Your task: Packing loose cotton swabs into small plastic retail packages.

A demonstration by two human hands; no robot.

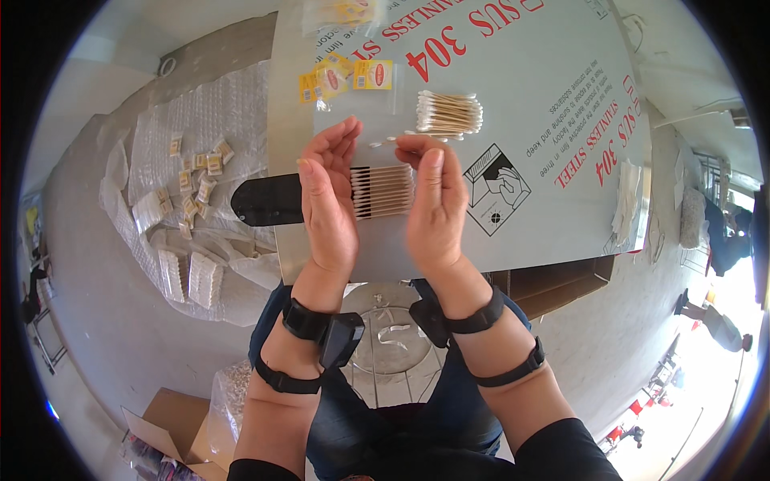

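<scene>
A flat row of cotton swabs with wooden sticks lies on the table between my hands. Their left tips rest over a dark strip that seems to belong to a black round-ended board, partly hidden by my left hand. My left hand stands on edge at the row's left end, fingers stretched out and palm inward. Facing it, my right hand is at the right end, fingers slightly curved; whether it touches the tips cannot be made out. Beyond lies a stacked pile of cotton swabs, with a few loose ones nearest me.
Yellow-labelled clear bags lie at the far left of the film-covered table. On the floor to the left, bubble wrap bears several small packs. An open cardboard box stands at lower left; another sits under the table edge.
</scene>
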